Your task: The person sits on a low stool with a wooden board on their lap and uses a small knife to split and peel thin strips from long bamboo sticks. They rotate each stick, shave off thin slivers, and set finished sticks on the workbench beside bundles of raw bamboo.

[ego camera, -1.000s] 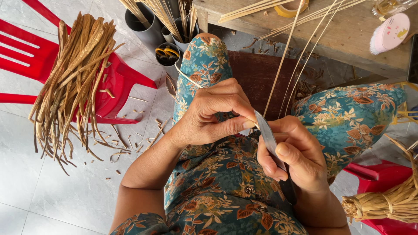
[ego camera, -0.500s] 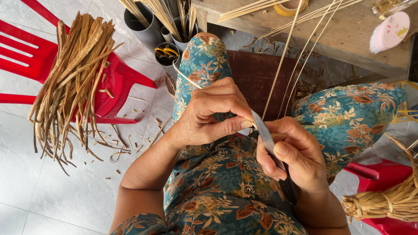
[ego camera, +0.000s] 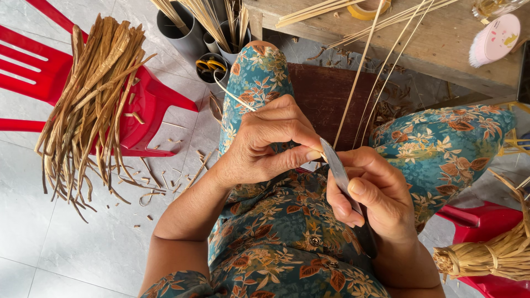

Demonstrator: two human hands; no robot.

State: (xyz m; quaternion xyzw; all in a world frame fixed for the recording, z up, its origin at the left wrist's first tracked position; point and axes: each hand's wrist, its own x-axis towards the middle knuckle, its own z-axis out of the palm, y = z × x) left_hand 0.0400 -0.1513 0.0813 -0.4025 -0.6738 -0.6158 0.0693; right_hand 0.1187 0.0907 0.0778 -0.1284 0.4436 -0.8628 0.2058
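Knife blade (ego camera: 337, 168) gripped in closed right hand (ego camera: 372, 193), thumb pressed along flat steel, over lap. Left hand (ego camera: 265, 140) curled shut, pinching thin pale strip (ego camera: 234, 95) against blade edge, strip running out over left knee. Bundle of dried fibres (ego camera: 91, 105) draped across red chair (ego camera: 149, 105), well apart.

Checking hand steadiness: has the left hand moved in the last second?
No. The left hand sits at the same spot against the floral knee as before.
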